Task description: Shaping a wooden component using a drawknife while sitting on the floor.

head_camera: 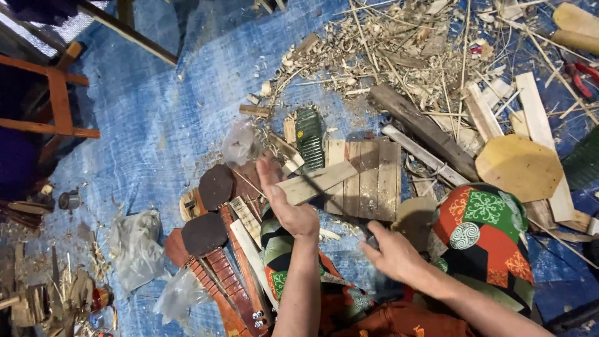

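Two bare forearms rise from the bottom edge, over knees wrapped in patterned cloth [483, 234] of green, red and black. Of the hands, the left hand [288, 209] closes on the near end of a pale wooden slat [318, 182], thumb up and fingers wrapped under, so the gripped end is hidden. That slat's long axis runs from lower left to upper right, its free end pointing towards a small slatted board [368, 178] lying flat on the blue tarpaulin [150, 125]. The right hand [390, 253] is curled narrow around a dark tool; only a stub shows at the fingers, and a blurred streak between tool and slat makes its shape impossible to tell.

Just left of the left hand lie small reddish instrument necks [218, 274] with dark rounded headstocks, partly overlapped by the arm and cut off at the bottom edge. A green ribbed piece [310, 138] lies just beyond the slat. Above it spreads a heap of wood shavings [387, 43], with a dark weathered plank [424, 128] slanting across its lower edge. A pale octagonal board [519, 167] sits to the right, and red-handled pliers [580, 75] lie near the right edge.

Open tarpaulin lies to the upper left, bounded by an orange wooden frame [59, 100] cropped at the left edge. Crumpled clear plastic bags [134, 246] lie lower left.
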